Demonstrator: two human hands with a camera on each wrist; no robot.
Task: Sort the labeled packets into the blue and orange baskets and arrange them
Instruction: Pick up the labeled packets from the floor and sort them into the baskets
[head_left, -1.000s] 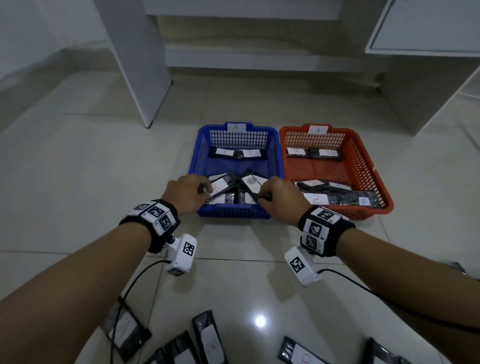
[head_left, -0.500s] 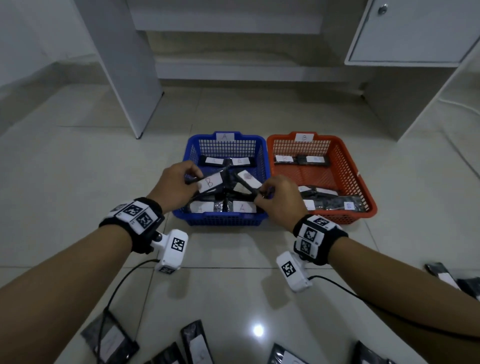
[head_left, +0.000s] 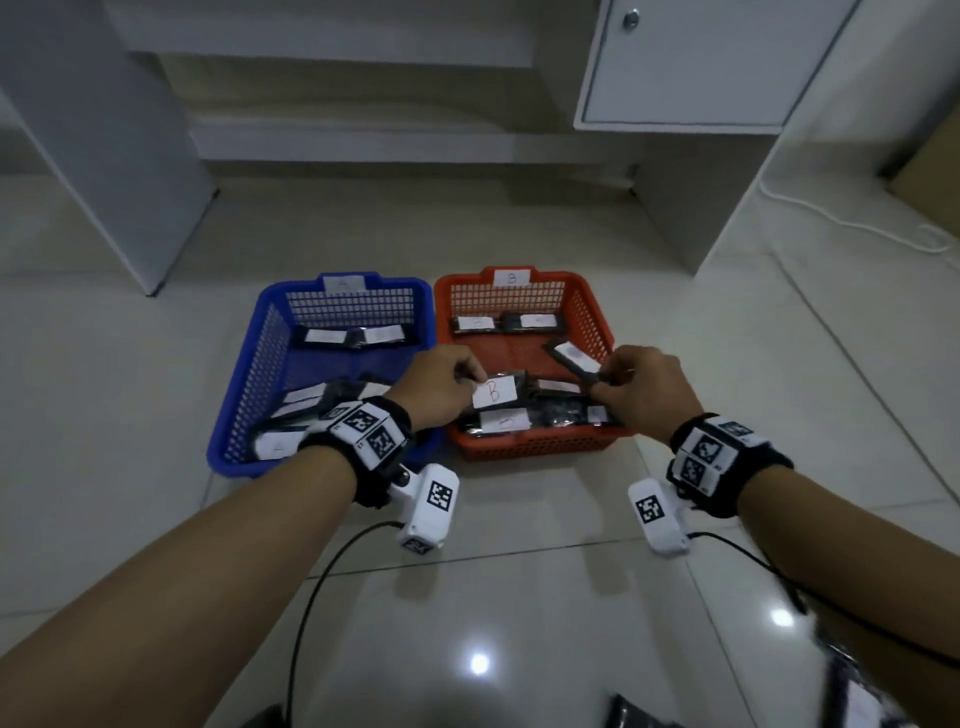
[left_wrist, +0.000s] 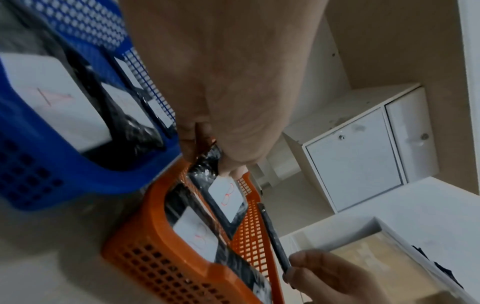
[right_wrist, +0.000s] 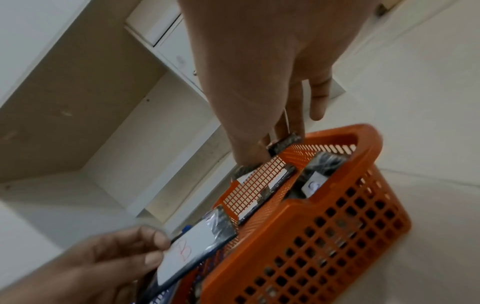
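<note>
While both hands hang over the orange plastic mesh basket (head_left: 587, 446), each pinches its own packet, and where those two packets sit over the basket floor is what the coming move turns on. The left hand (head_left: 435, 385) grips a flat black packet with a white label marked B (head_left: 494, 392) by its left end, so its long axis runs left to right, roughly along the basket's near wall, and it hovers just above the row of black packets already lying along the near edge (head_left: 540, 420). The right hand (head_left: 644, 387) grips a second flat black packet (head_left: 571, 358) by its near right corner; that one tilts, its long axis running away and leftward toward the middle of the basket, over the bare orange floor between the near row and the two packets lying against the far wall (head_left: 506, 322). Its label is too blurred to read.

Judging from this, the left hand's packet is the nearer to a resting place and needs only lowering onto the near row, whereas the right hand's packet must be turned level first. The blue plastic mesh basket (head_left: 244, 415), touching the orange one's left side, lies under the left wrist and holds its own packets; neither hand reaches into it.
</note>
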